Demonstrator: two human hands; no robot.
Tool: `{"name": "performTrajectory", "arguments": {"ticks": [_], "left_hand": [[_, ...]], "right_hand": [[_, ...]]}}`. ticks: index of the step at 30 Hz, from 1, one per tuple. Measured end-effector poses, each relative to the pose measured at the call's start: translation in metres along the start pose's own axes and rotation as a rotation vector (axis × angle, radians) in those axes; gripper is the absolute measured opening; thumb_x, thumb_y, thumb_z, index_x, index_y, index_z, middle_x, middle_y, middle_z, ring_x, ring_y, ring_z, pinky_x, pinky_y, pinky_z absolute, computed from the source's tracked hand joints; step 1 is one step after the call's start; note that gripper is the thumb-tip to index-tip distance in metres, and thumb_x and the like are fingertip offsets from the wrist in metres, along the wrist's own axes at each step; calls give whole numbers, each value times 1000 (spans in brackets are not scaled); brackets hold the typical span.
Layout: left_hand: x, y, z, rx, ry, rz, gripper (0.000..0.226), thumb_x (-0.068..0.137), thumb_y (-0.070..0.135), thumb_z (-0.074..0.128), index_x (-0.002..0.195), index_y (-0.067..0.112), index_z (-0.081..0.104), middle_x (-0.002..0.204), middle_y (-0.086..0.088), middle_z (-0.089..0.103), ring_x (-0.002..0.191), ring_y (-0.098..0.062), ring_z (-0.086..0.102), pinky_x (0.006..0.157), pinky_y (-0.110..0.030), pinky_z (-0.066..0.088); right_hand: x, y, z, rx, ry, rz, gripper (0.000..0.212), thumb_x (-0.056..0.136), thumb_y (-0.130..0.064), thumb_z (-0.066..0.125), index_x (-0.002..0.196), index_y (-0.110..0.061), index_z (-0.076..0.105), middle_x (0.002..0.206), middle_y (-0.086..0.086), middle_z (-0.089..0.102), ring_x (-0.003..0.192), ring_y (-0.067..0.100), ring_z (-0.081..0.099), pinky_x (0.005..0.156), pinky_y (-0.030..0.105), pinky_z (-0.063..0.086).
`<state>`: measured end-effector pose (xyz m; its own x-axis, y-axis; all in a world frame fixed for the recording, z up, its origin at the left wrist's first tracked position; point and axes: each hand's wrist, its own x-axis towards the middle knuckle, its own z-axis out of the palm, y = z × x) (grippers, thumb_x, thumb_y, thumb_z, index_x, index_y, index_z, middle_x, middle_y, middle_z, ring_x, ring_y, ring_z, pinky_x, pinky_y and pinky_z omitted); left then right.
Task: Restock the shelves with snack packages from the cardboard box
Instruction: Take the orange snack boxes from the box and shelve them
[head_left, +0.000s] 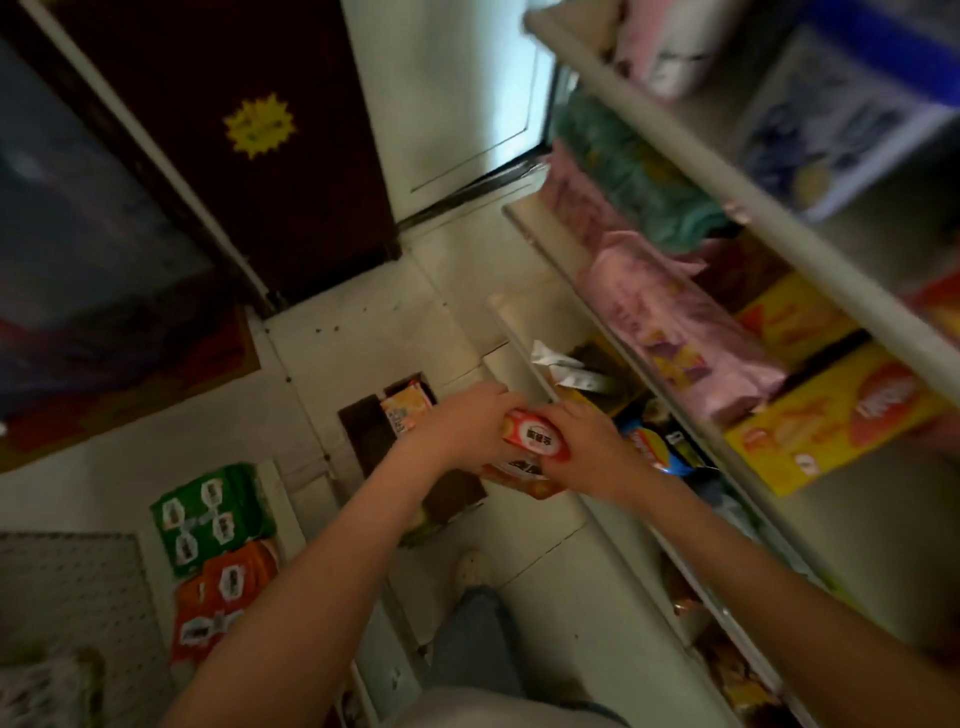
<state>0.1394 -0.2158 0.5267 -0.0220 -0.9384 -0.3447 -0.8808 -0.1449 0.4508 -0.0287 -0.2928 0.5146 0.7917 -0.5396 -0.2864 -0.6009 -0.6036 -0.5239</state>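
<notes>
Both my hands hold a small stack of red and orange snack boxes (535, 449) in mid-air beside the white shelf unit (623, 332). My left hand (462, 426) grips the stack's left side and my right hand (587, 441) grips its right side. Below my hands stands the open cardboard box (374, 431) on the floor, with one orange snack package (408, 408) lying in it. The image is blurred by motion.
The shelves on the right carry pink bags (675, 322), green bags (639, 171) and yellow boxes (831, 415). A lower shelf holds blue and yellow packets (660, 447). Green (213, 514) and orange (223, 587) packs lie at lower left. A dark cabinet (234, 145) stands behind.
</notes>
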Motion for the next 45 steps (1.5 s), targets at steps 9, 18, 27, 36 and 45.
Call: {"name": "performTrajectory", "arguments": {"ticks": [9,18,27,36,45], "left_hand": [[-21,180,-40,-296,-103,144,38,71,45,77,106,33,66,107,12,66,96,-7,64,87,-28,53],[-21,372,-9,-223,-238,388,44,68,46,78,108,30,68,95,17,67,90,0,62,80,-19,50],[-26,498,7,-277,-384,657,41,63,56,77,94,30,71,94,11,73,88,-6,69,85,-35,56],[-61,611,50,-835,-413,720,33,86,46,58,111,25,59,113,1,65,101,-9,65,87,-26,53],[-52,720,137,-703,6,503,35,91,39,58,121,21,52,112,3,64,99,-17,64,81,-36,56]], "right_hand": [[-198,38,-91,477,404,216,60,74,-39,74,128,-27,50,119,-8,55,105,8,55,91,25,48],[-397,80,-106,1141,943,307,51,73,-31,74,119,-26,55,111,6,67,105,24,65,86,38,55],[-508,74,-110,1280,1152,429,45,76,-29,75,114,-10,59,103,10,72,95,29,69,74,38,58],[-617,105,-141,1385,1670,401,28,82,-27,60,104,-9,62,93,13,74,82,28,72,63,39,60],[-692,197,-190,1196,1550,369,25,85,-31,64,106,-19,57,94,3,74,85,23,72,68,36,59]]}}
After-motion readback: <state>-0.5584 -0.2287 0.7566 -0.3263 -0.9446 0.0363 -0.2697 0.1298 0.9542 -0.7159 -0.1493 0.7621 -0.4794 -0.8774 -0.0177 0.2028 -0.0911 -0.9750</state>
